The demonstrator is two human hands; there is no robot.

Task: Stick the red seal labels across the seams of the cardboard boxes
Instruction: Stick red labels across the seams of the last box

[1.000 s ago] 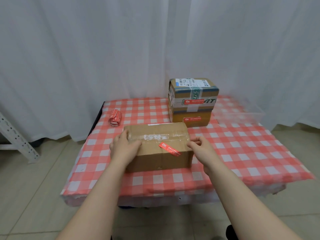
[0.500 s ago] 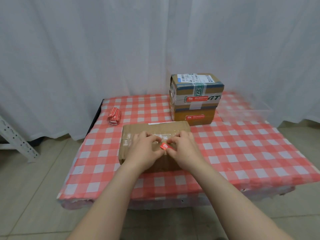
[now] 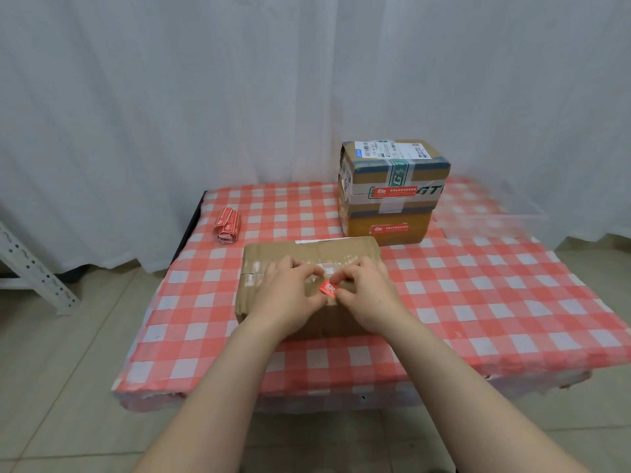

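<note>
Left hand [image 3: 285,297], right hand [image 3: 370,297] newly together; seal label [image 3: 328,289] half-hidden

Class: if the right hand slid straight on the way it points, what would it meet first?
Likely the left hand, just across the red seal label the right hand pinches on the near box.
</note>
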